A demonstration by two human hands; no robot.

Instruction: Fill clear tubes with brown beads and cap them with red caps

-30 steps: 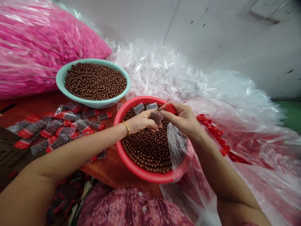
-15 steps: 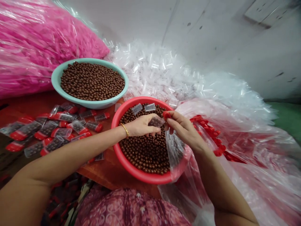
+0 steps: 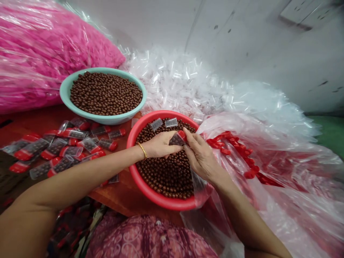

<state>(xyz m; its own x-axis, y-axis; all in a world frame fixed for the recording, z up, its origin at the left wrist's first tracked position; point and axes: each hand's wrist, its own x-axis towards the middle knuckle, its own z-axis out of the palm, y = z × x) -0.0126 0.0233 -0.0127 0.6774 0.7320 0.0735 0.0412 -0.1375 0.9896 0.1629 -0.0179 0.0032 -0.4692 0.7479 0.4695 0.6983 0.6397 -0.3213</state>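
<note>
My left hand (image 3: 160, 145), with a gold bracelet at the wrist, grips a small clear plastic container (image 3: 176, 140) filled with brown balls. A red cap (image 3: 182, 135) sits on the container's right end, and the fingers of my right hand (image 3: 199, 154) are closed on that cap. Both hands are over a red basin (image 3: 172, 205) of brown balls (image 3: 163, 175). Two clear containers (image 3: 171, 123) without caps lie on the balls at the basin's far side.
A pale blue basin (image 3: 63, 94) of brown balls stands behind. Several capped containers (image 3: 75, 133) lie left. Loose red caps (image 3: 239, 148) rest in a plastic bag (image 3: 301, 161) at right. Clear empty containers (image 3: 182, 79) and a pink-filled bag (image 3: 53, 53) pile up at the back.
My right hand has brought the red cap onto the open end of the container. The bag's plastic has dropped away from that hand, uncovering more red caps.
</note>
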